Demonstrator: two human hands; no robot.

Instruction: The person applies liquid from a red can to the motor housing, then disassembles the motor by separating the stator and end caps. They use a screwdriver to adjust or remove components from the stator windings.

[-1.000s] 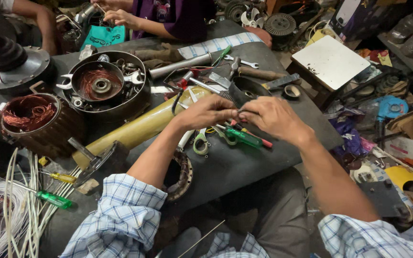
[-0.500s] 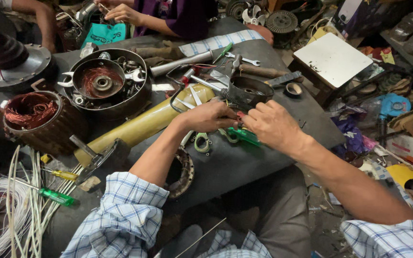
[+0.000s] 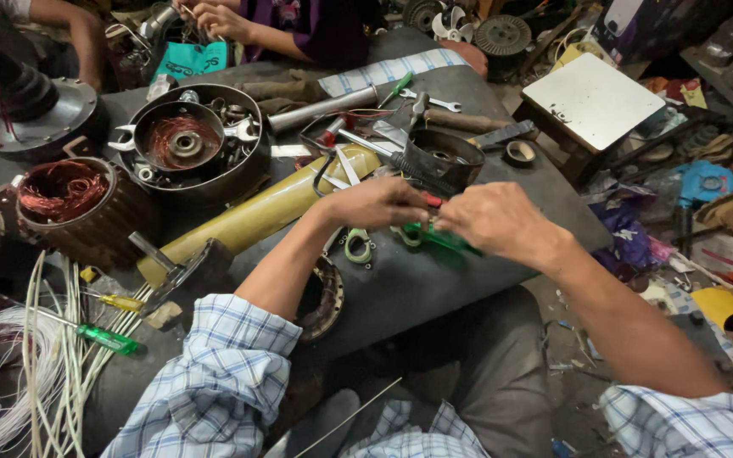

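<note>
Both hands meet over the dark table [image 3: 434,288]. The left hand [image 3: 379,203] and right hand [image 3: 498,219] pinch a small red part [image 3: 432,202] together. Farther back, a round pan [image 3: 214,182] holds copper coil [image 3: 181,140] and wrenches.

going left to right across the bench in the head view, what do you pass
white wire bundle → copper-wound stator → round pan with a copper coil and wrenches → yellow cylinder → left hand → green-handled tool → right hand → white board
</note>
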